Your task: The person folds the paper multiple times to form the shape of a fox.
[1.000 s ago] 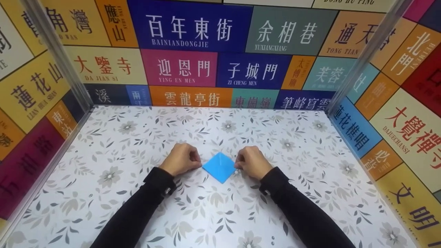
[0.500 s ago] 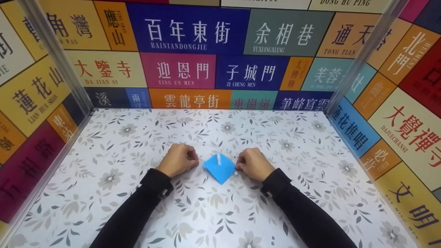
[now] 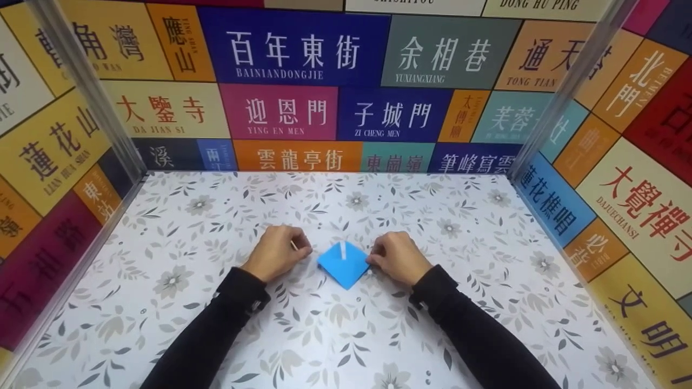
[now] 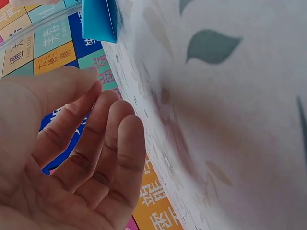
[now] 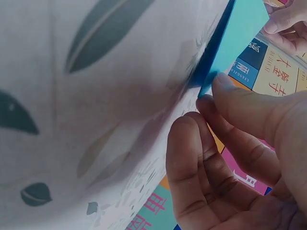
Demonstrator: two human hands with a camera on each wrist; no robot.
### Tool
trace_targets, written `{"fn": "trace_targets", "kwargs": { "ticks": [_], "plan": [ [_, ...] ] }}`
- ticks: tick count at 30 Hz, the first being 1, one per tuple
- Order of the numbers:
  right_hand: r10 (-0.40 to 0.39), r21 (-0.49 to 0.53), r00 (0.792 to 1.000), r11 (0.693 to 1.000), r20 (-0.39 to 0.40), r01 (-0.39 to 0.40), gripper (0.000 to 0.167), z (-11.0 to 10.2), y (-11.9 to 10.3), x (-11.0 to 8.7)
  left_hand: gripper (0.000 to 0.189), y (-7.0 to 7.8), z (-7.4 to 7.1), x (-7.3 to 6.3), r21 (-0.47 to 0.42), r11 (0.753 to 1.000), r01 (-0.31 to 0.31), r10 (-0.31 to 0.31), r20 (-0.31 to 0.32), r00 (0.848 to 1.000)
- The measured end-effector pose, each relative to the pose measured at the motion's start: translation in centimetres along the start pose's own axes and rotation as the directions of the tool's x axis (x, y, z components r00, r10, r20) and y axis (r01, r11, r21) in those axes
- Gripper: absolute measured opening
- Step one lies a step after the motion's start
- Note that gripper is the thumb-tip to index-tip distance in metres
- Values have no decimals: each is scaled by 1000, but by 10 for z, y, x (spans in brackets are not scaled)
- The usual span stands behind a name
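Observation:
A small blue folded paper [image 3: 346,271] lies diamond-wise on the patterned tabletop, a narrow white strip showing near its far corner. At its right corner, my right hand [image 3: 401,257] pinches the paper between thumb and forefinger; the right wrist view shows the blue edge [image 5: 236,40] right at those fingertips. My left hand [image 3: 274,254] is a short gap off the left corner. Its thumb [image 4: 72,86] and forefinger tips meet with nothing between them, and the other fingers are loosely curved. The paper's lifted side [image 4: 100,21] shows above them in the left wrist view.
White tabletop [image 3: 216,335] printed with grey leaves and flowers surrounds the hands. Panels of colourful Chinese place-name signs [image 3: 297,54] stand behind it and on both sides, with clear corner strips [image 3: 102,108] where they join.
The left hand has drawn slightly away from the paper's left corner. A white strip has appeared near the paper's far corner. The right hand stays at the right corner.

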State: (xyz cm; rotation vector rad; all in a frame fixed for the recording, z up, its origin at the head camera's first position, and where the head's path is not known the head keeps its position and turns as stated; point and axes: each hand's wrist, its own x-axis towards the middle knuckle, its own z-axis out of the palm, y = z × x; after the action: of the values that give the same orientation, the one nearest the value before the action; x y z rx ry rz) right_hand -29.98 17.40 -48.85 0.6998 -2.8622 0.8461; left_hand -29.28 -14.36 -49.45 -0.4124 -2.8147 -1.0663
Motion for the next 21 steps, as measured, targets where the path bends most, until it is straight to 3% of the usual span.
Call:
{"fn": "trace_targets", "kwargs": {
  "ticks": [21],
  "plan": [
    [-81,0,994,997,-75,81,10,-7,-1,-1,5,-6,-3,-3,-4,1000,-2,2,-33,999]
  ]
}}
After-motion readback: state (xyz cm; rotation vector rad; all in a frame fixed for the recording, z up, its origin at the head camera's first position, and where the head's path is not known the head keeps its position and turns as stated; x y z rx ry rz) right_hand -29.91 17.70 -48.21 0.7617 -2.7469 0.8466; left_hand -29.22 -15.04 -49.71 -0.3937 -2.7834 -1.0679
